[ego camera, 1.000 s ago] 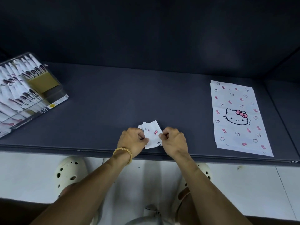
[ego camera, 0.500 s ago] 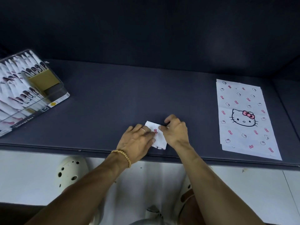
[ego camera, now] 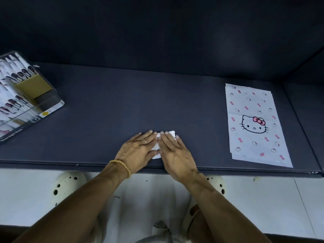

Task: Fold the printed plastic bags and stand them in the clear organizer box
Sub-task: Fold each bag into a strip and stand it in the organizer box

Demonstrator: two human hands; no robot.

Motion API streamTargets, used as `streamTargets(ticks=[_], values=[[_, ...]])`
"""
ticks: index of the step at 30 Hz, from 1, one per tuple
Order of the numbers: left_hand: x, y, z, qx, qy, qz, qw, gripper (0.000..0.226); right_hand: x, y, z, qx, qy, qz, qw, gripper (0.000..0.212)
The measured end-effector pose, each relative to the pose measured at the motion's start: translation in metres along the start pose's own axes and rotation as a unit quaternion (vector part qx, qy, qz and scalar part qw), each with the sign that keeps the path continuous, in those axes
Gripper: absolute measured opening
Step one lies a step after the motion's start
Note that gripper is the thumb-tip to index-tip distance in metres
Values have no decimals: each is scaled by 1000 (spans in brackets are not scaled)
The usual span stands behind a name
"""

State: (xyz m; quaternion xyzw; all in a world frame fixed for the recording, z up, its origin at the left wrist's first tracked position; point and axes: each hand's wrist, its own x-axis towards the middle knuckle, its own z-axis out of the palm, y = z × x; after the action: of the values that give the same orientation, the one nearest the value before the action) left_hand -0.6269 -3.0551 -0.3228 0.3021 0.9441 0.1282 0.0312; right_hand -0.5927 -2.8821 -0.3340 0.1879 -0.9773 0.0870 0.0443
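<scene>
Fingers of the left hand (ego camera: 138,149) and right hand (ego camera: 172,151) lie straight, pressing the small folded white printed plastic bag (ego camera: 158,152) flat, well right of the clear plastic organizer box (ego camera: 50,106); creasing looks finished, so next it needs pinching up and standing there.

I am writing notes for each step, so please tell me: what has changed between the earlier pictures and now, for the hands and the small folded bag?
Both hands let go of their pinch. The left hand and right hand now lie flat with straight fingers, pressing the folded bag onto the dark surface. The flat bag stack and organizer box stayed in place.
</scene>
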Motion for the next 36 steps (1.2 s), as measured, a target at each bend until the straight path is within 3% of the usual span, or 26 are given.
streamTargets(ticks=[5, 9, 11, 13, 16, 20, 22, 25, 27, 29, 32, 33, 36], values=[[-4, -1, 7, 3, -49, -12, 999, 53, -14, 15, -4, 8, -57, 88, 995, 50], [-3, -2, 12, 7, -67, -16, 998, 55, -19, 42, -11, -27, -159, 117, 980, 54], [-4, -2, 13, 11, -64, -18, 998, 55, -14, 42, -12, -4, -154, 135, 979, 52], [-4, 1, 13, 6, -52, -26, 998, 54, -8, 35, -18, 54, -86, 202, 974, 44], [-5, 3, 14, -8, -43, -40, 998, 53, 1, 22, -27, 171, 8, 341, 924, 34], [-6, 6, 15, -13, -7, -52, 999, 52, 19, 15, -34, 350, -80, 454, 815, 23], [-5, 6, 13, -15, 15, -47, 999, 49, 25, 14, -37, 382, -107, 453, 798, 19], [0, 4, 7, -61, 13, -82, 995, 54, 28, 13, -42, 394, -139, 406, 813, 15], [6, 2, 0, -207, 31, -170, 963, 65, 29, 14, -45, 401, -139, 370, 826, 10], [11, 0, -11, -390, 47, -251, 885, 64, 32, 14, -48, 424, -125, 346, 827, 10], [13, -11, -26, -509, 36, -283, 812, 15, 38, 12, -56, 478, -103, 319, 812, 9], [12, -13, -33, -542, 36, -286, 789, 3, 41, 11, -58, 501, -92, 315, 801, 10], [7, -20, -49, -632, 33, -277, 723, 10, 49, 2, -63, 613, -47, 323, 720, 10]])
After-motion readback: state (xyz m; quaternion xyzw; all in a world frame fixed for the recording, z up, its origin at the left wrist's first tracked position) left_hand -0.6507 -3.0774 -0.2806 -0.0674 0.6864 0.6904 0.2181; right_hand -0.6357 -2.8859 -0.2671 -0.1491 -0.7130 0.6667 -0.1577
